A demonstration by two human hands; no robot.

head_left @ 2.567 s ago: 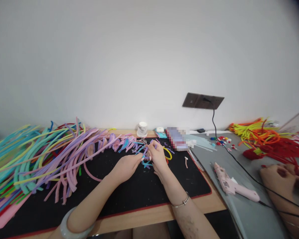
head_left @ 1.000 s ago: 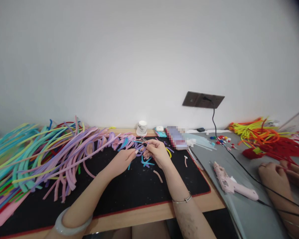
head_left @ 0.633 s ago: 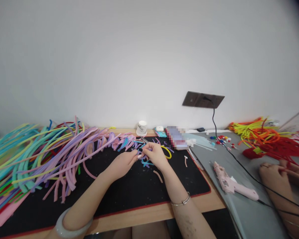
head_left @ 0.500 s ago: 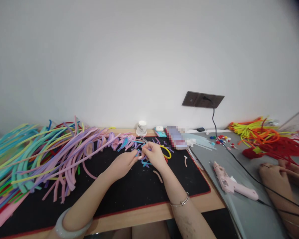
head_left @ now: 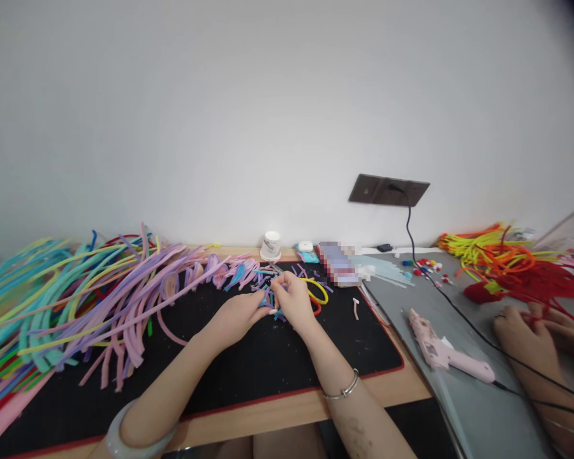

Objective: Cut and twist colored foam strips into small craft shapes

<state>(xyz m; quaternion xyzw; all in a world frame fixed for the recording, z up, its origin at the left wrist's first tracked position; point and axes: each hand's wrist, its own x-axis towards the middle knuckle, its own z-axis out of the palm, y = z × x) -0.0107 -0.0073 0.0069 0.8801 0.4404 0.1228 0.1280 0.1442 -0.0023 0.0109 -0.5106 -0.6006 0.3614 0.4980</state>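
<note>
My left hand (head_left: 236, 315) and my right hand (head_left: 294, 299) meet over the black mat (head_left: 249, 363), fingertips pinched together on a short purple and blue pipe cleaner piece (head_left: 266, 298). Around them lies a scatter of short cut pieces (head_left: 287, 275) in blue and purple. A yellow loop (head_left: 319, 290) lies just right of my right hand. A pale bangle sits on my left wrist, a thin silver one on my right.
A big pile of long pipe cleaners (head_left: 76, 299) covers the left. A small white cup (head_left: 270, 244) stands by the wall. A pink glue gun (head_left: 442, 350) with black cord lies on the grey mat (head_left: 473, 408). Another person's hands (head_left: 530, 335) work red pipe cleaners (head_left: 530, 280) at right.
My hands stayed together at the same spot, shifting slightly left and down toward the mat. The short pink piece below my right hand is now hidden by my wrist.
</note>
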